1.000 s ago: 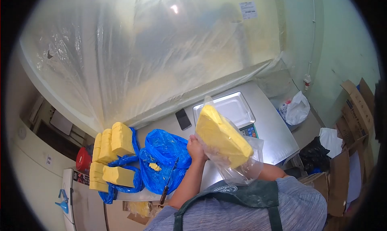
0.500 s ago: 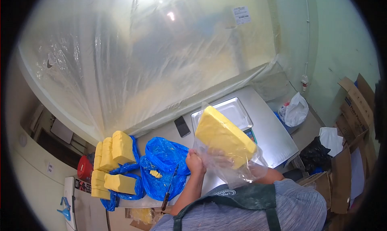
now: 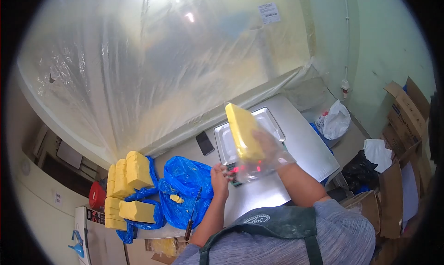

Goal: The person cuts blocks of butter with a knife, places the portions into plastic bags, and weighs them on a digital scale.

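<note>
At the left end of the table point(image 3: 319, 158), loose yellow blocks point(image 3: 138, 168) stand in a far and a near group, partly on blue plastic; no clear film shows on them, so this portion of the work appears not yet done. Just to their right lies a blue bag point(image 3: 185, 172), opened out, with a yellow scrap point(image 3: 176, 199) on it and a knife point(image 3: 193, 214) along its near right side. Farther off, a phone point(image 3: 204, 143) lies beside the scale point(image 3: 270, 121).

Right of the blue bag is the left hand point(image 3: 219, 178), raised, its fingers partly curled; whether they pinch the edge of the clear bag point(image 3: 253, 171) cannot be told. The bagged block point(image 3: 240, 130) is held up, tilted, in front of the scale, with the film gathered about its near end. The right hand point(image 3: 265, 144) grips it from the right, fingers spread against its side and part-closed around it, blurred by film; the block lies left of these fingers and beyond the left hand's. Bagging of this one seems well advanced, though no closure of the bag is visible. Red digits glow through the film.
</note>
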Demonstrator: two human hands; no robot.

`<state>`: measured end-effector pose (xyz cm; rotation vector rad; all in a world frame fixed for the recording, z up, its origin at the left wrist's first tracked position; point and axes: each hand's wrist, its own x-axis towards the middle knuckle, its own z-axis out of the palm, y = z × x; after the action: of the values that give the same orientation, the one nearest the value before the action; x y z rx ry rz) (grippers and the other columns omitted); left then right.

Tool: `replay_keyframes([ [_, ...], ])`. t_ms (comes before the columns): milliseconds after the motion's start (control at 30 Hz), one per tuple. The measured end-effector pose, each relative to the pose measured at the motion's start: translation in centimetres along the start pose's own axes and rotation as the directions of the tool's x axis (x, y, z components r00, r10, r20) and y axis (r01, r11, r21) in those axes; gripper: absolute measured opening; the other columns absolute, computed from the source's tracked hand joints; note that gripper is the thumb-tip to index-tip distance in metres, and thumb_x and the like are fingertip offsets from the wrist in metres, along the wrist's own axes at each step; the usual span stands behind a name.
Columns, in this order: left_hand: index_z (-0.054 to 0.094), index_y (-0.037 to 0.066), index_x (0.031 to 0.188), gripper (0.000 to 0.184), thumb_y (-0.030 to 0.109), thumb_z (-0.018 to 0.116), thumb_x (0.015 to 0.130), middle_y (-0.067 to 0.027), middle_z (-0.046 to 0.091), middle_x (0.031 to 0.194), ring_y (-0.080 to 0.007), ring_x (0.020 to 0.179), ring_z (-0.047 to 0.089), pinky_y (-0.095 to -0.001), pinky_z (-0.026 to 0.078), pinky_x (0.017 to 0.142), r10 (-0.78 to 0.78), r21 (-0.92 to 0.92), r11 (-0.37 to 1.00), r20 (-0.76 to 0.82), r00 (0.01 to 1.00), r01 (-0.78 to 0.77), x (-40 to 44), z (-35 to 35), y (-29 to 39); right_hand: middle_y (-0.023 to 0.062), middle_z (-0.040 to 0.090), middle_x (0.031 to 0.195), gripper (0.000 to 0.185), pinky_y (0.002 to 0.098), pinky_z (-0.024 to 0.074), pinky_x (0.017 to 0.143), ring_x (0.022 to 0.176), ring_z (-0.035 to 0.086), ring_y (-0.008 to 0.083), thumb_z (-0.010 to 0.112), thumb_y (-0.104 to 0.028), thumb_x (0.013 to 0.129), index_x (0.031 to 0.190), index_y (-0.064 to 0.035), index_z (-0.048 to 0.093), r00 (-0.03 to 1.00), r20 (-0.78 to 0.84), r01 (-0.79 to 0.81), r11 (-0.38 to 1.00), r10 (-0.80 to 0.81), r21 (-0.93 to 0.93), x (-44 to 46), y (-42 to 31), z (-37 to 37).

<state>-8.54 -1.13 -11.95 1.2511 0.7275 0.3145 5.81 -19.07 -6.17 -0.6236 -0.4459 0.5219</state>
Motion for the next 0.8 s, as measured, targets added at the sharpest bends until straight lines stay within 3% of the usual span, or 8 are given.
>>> replay_keyframes([
  [100,0.046,0.000,0.133,0.052,0.041,0.052,0.101,-0.0173,0.052,0.128,-0.0288,0.115,0.054,-0.0401,0.044,0.095,0.742,0.359,0.520,0.261,0.618,-0.775,-3.1,1.8,3.7,0.0101,0.059,0.126,0.060,0.0322,0.0535,0.088,0.101,0.063,0.0186,0.074,-0.011,0.087,0.138,0.0009,0.046,0.942,-0.123,0.282,0.935,-0.312,-0.215,2.8,-0.4,-1.2],
  [200,0.047,0.004,0.137,0.059,0.035,0.066,0.091,-0.0207,0.041,0.147,-0.0376,0.134,0.042,-0.0505,0.035,0.106,0.633,0.523,-0.137,0.700,0.332,-0.842,-8.1,5.9,8.9,0.0085,0.061,0.126,0.068,0.0263,0.0513,0.090,0.105,0.060,0.0123,0.078,-0.009,0.083,0.141,0.0019,0.044,0.965,-0.176,0.098,0.893,-0.192,-0.439,4.0,0.5,-4.0],
  [300,0.048,0.011,0.140,0.071,0.029,0.078,0.078,-0.0195,0.040,0.150,-0.0368,0.138,0.040,-0.0518,0.032,0.110,0.554,0.589,-0.427,0.770,0.316,-0.686,-6.0,8.3,7.0,0.0068,0.065,0.122,0.068,0.0254,0.0504,0.089,0.104,0.060,0.0114,0.078,-0.010,0.082,0.141,0.0016,0.047,0.979,-0.151,0.032,0.828,-0.140,-0.561,5.4,3.0,-6.3],
  [400,0.050,0.016,0.142,0.074,0.027,0.079,0.074,-0.0183,0.043,0.149,-0.0376,0.139,0.039,-0.0525,0.030,0.112,0.442,0.515,-0.379,0.831,0.338,-0.769,-0.9,7.2,2.8,0.0063,0.070,0.111,0.062,0.0273,0.0519,0.085,0.095,0.063,0.0129,0.080,-0.012,0.079,0.135,0.0016,0.055,0.968,-0.014,0.191,0.775,-0.250,-0.603,5.5,1.9,-4.6],
  [467,0.042,0.013,0.147,0.080,0.028,0.077,0.078,-0.0208,0.047,0.145,-0.0407,0.138,0.039,-0.0538,0.029,0.112,0.412,0.490,-0.312,0.842,0.349,-0.814,-2.6,7.4,4.4,0.0065,0.072,0.102,0.061,0.0297,0.0537,0.079,0.087,0.064,0.0127,0.081,-0.012,0.077,0.133,-0.0003,0.057,0.966,-0.149,-0.002,0.574,-0.209,-0.819,5.6,-0.9,-2.6],
  [533,0.032,0.007,0.151,0.089,0.034,0.076,0.079,-0.0192,0.039,0.152,-0.0402,0.141,0.034,-0.0545,0.026,0.113,0.408,0.609,0.013,0.721,0.561,-0.793,-4.9,8.1,6.4,0.0108,0.072,0.099,0.050,0.0325,0.0553,0.074,0.081,0.068,0.0172,0.073,-0.019,0.086,0.130,-0.0017,0.058,0.969,-0.068,0.106,0.652,-0.237,-0.751,8.2,0.5,-4.1],
  [633,0.017,-0.001,0.154,0.104,0.033,0.079,0.077,-0.0269,0.033,0.152,-0.0433,0.139,0.033,-0.0550,0.024,0.114,0.737,0.504,0.167,0.507,0.447,-0.847,-5.0,9.2,7.2,0.0174,0.070,0.104,0.042,0.0429,0.0559,0.080,0.088,0.069,0.0361,0.058,-0.029,0.092,0.128,-0.0070,0.056,0.984,-0.087,-0.129,-0.286,-0.155,-0.950,10.5,2.7,-1.8],
  [800,0.023,0.000,0.152,0.098,0.025,0.077,0.075,-0.0242,0.033,0.153,-0.0437,0.137,0.033,-0.0510,0.024,0.114,0.781,0.775,0.125,0.309,0.543,-0.620,-3.8,9.4,7.7,0.0162,0.066,0.116,0.041,0.0443,0.0495,0.094,0.106,0.063,0.0351,0.057,-0.029,0.091,0.127,-0.0101,0.058,0.982,0.191,0.183,-0.293,0.002,-0.939,9.9,10.4,-7.4],
])
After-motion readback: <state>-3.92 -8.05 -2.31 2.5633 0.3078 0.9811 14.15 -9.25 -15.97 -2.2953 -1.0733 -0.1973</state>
